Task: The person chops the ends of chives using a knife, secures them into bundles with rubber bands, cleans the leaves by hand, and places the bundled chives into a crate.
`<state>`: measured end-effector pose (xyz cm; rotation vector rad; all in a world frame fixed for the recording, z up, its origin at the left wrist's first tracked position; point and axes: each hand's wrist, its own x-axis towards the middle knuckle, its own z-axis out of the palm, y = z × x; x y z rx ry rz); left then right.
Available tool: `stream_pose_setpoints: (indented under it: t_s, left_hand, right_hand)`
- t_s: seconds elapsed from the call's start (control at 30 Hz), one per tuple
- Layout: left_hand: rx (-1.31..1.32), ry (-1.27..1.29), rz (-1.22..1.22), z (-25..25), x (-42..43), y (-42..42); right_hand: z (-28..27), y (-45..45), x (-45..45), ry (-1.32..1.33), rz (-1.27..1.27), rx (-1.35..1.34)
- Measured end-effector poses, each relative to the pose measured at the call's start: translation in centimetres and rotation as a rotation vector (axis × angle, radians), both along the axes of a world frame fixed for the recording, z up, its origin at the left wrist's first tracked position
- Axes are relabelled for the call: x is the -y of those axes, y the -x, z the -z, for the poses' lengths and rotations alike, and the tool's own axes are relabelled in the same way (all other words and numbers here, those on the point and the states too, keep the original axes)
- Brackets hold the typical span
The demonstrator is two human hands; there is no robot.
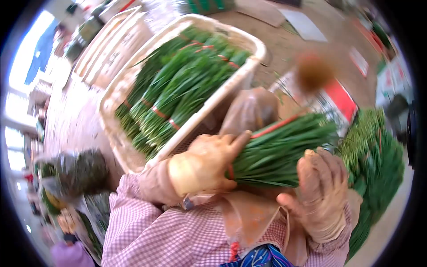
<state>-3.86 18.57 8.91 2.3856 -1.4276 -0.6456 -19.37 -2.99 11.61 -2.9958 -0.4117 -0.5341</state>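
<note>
Under left hand (202,161), green bundle (282,153) partly hidden.

Forearms reach forward from both sides of the body, with the left hand (207,160) closed in a grip, its index finger stretched out. The right hand (322,191) stands open, fingers raised, thumb apart.

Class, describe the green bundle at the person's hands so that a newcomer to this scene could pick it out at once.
Start at the big pale crate, packed with banded bundles. To its right, the left hand grips a leafy bundle at one end, the open right hand near the other. Only this one is in hand; its neighbours lie in the crate or the green heap at right.
</note>
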Motion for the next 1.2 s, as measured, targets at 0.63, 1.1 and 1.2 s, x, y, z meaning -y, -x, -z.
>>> stream_pose_setpoints:
  t_s: [0.63,1.1,1.2]
  left_hand:
    - [0.440,-0.054,-0.995,11.2,-17.7,-20.2]
    - [0.351,-0.104,-1.095,15.8,-14.7,-19.8]
    - [0.262,-0.095,-1.115,15.3,-14.6,-19.3]
  right_hand:
    - [-2.3,-27.4,1.2,-0.108,-0.340,0.196]
    - [12.9,-48.2,-25.2,0.116,-0.667,0.032]
    - [15.8,-48.9,-27.6,0.091,-0.686,-0.564]
